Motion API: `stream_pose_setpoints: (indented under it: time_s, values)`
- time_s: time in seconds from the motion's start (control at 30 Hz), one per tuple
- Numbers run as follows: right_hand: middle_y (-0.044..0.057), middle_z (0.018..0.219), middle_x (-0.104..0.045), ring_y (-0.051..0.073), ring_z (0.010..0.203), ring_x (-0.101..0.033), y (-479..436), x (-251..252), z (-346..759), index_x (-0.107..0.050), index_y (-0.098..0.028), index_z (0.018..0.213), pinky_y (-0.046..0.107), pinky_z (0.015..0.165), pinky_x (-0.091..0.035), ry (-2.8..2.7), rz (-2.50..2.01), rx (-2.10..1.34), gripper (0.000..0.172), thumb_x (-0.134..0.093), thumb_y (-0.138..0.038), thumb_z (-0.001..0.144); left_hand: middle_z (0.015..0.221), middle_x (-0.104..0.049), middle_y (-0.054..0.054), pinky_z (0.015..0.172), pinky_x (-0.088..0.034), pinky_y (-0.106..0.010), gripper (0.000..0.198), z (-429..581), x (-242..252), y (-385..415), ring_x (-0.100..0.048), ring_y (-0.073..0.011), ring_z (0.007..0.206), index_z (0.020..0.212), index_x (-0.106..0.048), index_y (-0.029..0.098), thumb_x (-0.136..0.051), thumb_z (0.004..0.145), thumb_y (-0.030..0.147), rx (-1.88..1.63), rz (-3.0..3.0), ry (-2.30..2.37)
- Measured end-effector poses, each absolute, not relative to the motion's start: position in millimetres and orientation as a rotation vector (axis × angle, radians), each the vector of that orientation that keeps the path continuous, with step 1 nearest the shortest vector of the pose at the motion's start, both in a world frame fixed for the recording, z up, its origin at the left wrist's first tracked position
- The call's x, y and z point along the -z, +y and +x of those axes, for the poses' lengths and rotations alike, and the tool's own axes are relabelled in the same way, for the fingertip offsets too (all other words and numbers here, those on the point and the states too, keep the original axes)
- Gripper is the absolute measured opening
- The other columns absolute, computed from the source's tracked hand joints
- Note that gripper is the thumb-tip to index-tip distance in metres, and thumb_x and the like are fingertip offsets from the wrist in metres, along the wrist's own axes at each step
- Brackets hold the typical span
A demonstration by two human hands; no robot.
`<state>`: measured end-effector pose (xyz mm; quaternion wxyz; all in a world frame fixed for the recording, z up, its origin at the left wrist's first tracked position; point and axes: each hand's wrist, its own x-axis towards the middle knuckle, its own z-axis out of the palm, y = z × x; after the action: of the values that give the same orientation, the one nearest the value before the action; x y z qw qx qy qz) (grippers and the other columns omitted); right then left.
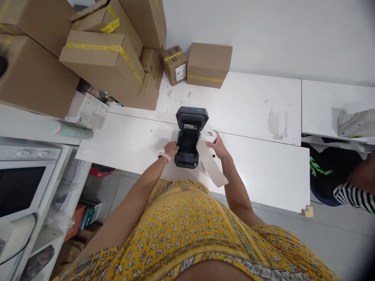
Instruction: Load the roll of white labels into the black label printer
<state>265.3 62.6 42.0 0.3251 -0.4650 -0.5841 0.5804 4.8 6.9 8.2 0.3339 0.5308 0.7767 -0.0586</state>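
Note:
A dark grey label printer [188,159] stands on the white table, its lid [191,114] raised and its inner bay exposed. My left hand [171,148] is at the printer's left side, fingers curled against its edge. Just right of the printer, my right hand [218,146] grips a white paper roll [208,135]. From the roll a wide loose strip of paper [213,168] hangs toward the table's front edge.
Taped cardboard boxes [96,58] are stacked at the back left, with two smaller ones [208,64] against the wall. A pale green bottle [72,130] lies at the left. At the far right is another person's striped sleeve [356,196]. The white table [263,168] extends right.

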Motion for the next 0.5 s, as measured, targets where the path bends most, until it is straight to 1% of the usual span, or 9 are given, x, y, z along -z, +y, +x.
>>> stream_pose_setpoints:
  time_s: [0.07, 0.1, 0.17, 0.23, 0.3, 0.4, 0.5]
  values:
    - [0.008, 0.124, -0.063, 0.026, 0.109, -0.061, 68.1, -55.8, 241.3, -0.047, -0.023, 0.131, 0.04, 0.092, -0.05, -1.883, -1.154, -1.492, 0.071, -0.072, -0.048, 0.07, 0.11, -0.072, -0.013, 0.084, -0.048, -0.032, 0.031, 4.1, -9.5, 7.4, -0.064, -0.0286, 0.108, 0.113, -0.07, 0.017, -0.055, 0.089, 0.029, 0.149, 1.352, 2.028]
    - [0.008, 0.124, -0.063, 0.028, 0.109, -0.06, 70.7, -59.4, 227.4, -0.049, -0.023, 0.13, 0.041, 0.093, -0.049, -2.087, -1.161, -1.416, 0.072, -0.074, -0.047, 0.068, 0.111, -0.071, -0.013, 0.084, -0.048, -0.032, 0.032, 3.8, -9.7, 7.4, -0.064, -0.0285, 0.108, 0.114, -0.07, 0.017, -0.055, 0.089, 0.029, 0.148, 1.338, 2.031]
    - [0.011, 0.122, -0.064, 0.032, 0.109, -0.06, 74.5, -60.4, 200.0, -0.052, -0.021, 0.128, 0.044, 0.094, -0.046, -2.48, -1.217, -1.16, 0.073, -0.078, -0.041, 0.063, 0.112, -0.071, -0.012, 0.084, -0.048, -0.031, 0.032, 3.5, -9.1, 6.8, -0.064, -0.0282, 0.109, 0.114, -0.07, 0.018, -0.056, 0.088, 0.03, 0.139, 1.327, 2.039]
    - [0.015, 0.119, -0.064, 0.035, 0.11, -0.059, 76.2, -55.5, 178.2, -0.054, -0.018, 0.127, 0.045, 0.096, -0.043, -2.77, -1.254, -0.901, 0.074, -0.079, -0.038, 0.061, 0.11, -0.072, -0.011, 0.083, -0.048, -0.03, 0.03, 3.1, -7.1, 5.7, -0.064, -0.0276, 0.109, 0.111, -0.071, 0.019, -0.057, 0.087, 0.03, 0.115, 1.325, 2.045]
    - [0.017, 0.118, -0.064, 0.035, 0.11, -0.059, 76.0, -48.5, 165.4, -0.053, -0.016, 0.128, 0.044, 0.096, -0.041, -2.927, -1.246, -0.781, 0.075, -0.079, -0.04, 0.062, 0.107, -0.072, -0.011, 0.083, -0.048, -0.03, 0.027, 2.2, -4.8, 4.6, -0.065, -0.027, 0.107, 0.106, -0.073, 0.02, -0.057, 0.086, 0.029, 0.094, 1.312, 2.053]
    - [0.017, 0.121, -0.062, 0.034, 0.11, -0.059, 72.3, -39.9, 160.3, -0.05, -0.016, 0.131, 0.043, 0.096, -0.04, -2.999, -1.228, -0.768, 0.077, -0.078, -0.044, 0.065, 0.105, -0.072, -0.01, 0.083, -0.048, -0.031, 0.026, 0.9, -2.8, 3.0, -0.065, -0.0268, 0.104, 0.104, -0.073, 0.021, -0.057, 0.086, 0.029, 0.071, 1.276, 2.058]
    - [0.018, 0.121, -0.061, 0.035, 0.113, -0.056, 65.4, -32.9, 161.6, -0.051, -0.015, 0.13, 0.043, 0.098, -0.037, -3.044, -1.252, -0.763, 0.074, -0.077, -0.045, 0.068, 0.104, -0.073, -0.009, 0.083, -0.048, -0.031, 0.025, 1.4, -2.2, 1.7, -0.066, -0.0265, 0.103, 0.104, -0.073, 0.021, -0.058, 0.086, 0.03, 0.037, 1.271, 2.056]
